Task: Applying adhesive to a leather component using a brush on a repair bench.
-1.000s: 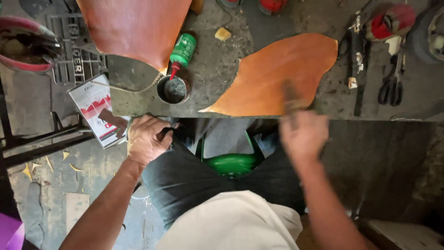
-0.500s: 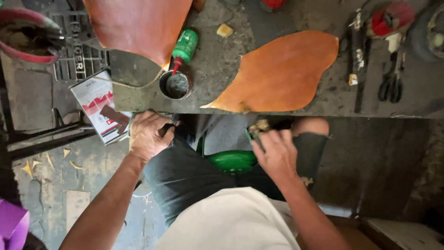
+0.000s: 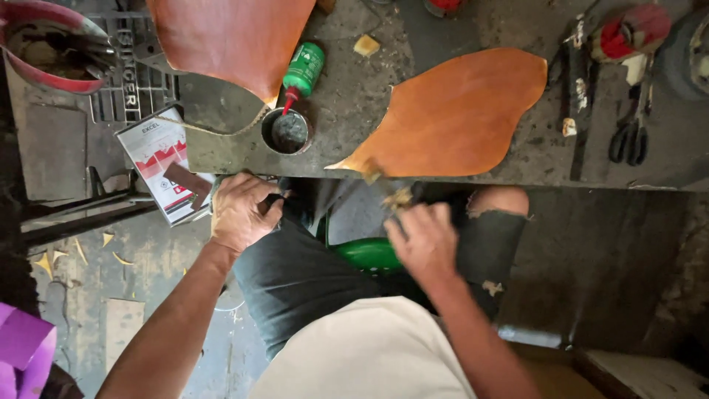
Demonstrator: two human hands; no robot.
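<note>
A small tan scrap or brush tip (image 3: 399,198), blurred, sits pinched in the curled fingers of the right hand (image 3: 422,240), just below the workbench edge and the pointed corner of the flat orange-brown leather piece (image 3: 450,114). The left hand (image 3: 240,212) rests closed on the dark-trousered thigh near a round metal glue tin (image 3: 287,131) and green plastic bottle (image 3: 303,68). A steady grip and short strokes near that corner would likely serve best.
</note>
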